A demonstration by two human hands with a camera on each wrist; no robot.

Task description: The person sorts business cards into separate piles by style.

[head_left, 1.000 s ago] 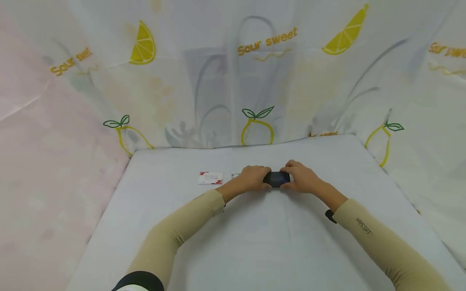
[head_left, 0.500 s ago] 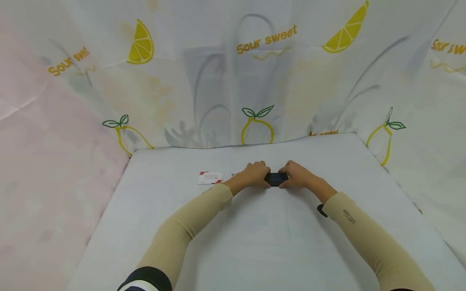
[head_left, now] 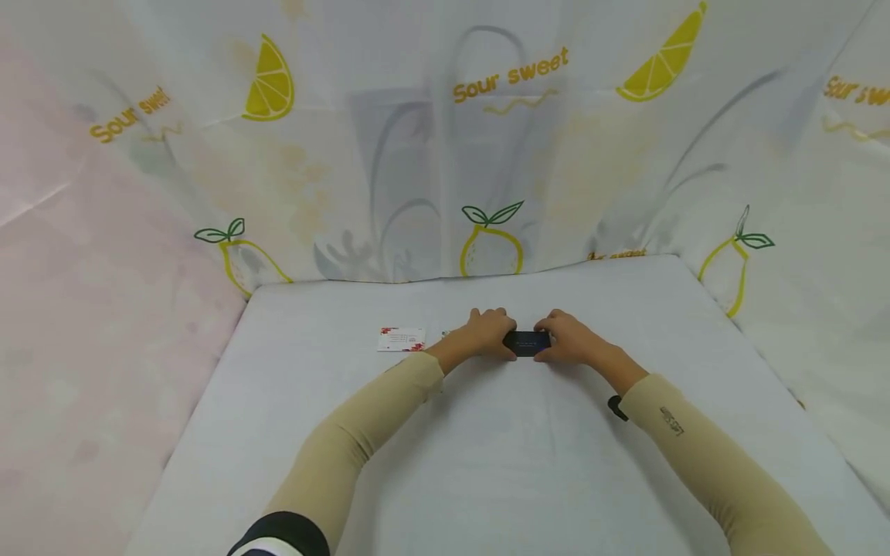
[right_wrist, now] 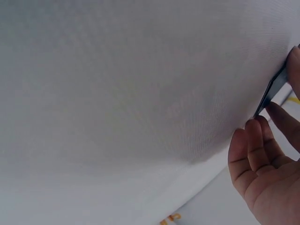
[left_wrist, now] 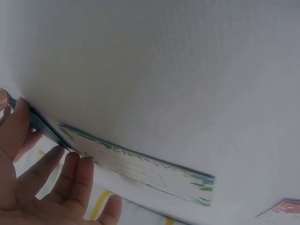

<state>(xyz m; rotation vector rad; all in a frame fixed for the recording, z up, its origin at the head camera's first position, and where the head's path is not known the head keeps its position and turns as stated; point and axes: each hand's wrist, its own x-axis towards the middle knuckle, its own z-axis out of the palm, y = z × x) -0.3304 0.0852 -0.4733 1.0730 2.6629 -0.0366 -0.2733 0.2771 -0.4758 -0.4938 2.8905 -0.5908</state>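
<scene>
A dark rectangular card (head_left: pixel 527 344) with faint small print lies between my two hands near the back of the table. My left hand (head_left: pixel 487 335) pinches its left end between thumb and fingers. At the opposite end, my right hand (head_left: pixel 568 340) pinches it the same way. In the left wrist view, the dark card (left_wrist: pixel 43 124) shows edge-on beside a white card with green leaf borders (left_wrist: pixel 140 164); the left wrist hides most of that white card in the head view. The right wrist view shows the dark card (right_wrist: pixel 276 86) held at its edges. Whether it is one card or a stack, I cannot tell.
Left of the hands, a white card with red flowers (head_left: pixel 401 340) lies flat on the white-covered table (head_left: pixel 473 479). Behind the table's far edge hangs a lemon-printed curtain (head_left: pixel 403 177). A pink-tinted cloth (head_left: pixel 90 347) rises at the left.
The dark card looks a little flatter and sits slightly lower. My left forearm has shifted a little right, the right forearm a little left. Both hands still pinch the card; the white cards stay put.
</scene>
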